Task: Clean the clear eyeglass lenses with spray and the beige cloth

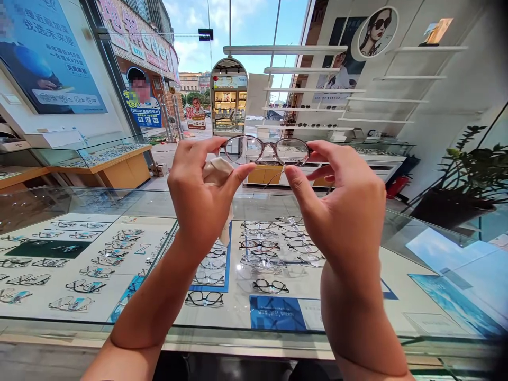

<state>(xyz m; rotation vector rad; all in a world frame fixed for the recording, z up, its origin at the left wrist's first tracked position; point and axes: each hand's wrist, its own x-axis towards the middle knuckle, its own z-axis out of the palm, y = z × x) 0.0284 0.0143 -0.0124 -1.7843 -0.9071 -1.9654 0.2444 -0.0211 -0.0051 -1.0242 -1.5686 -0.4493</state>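
Note:
A pair of round, dark-rimmed eyeglasses (pixel 269 150) is held up level in front of me, above the glass display case. My left hand (pixel 202 188) pinches its left rim between thumb and fingers, and a pale cloth (pixel 218 172) is tucked in that palm, its end hanging below the hand. At the right rim, my right hand (pixel 337 196) grips the frame with its fingers behind and its thumb at the lower edge. The lenses are clear, and the shelves beyond show through them.
Rows of eyeglasses (pixel 260 245) lie inside the glass display case (pixel 234 334) below my hands. An arched mirror (pixel 229 98) stands beyond it. Wall shelves (pixel 305 70) are at the back, a second case (pixel 115 169) at left, and a potted plant (pixel 468 180) at right.

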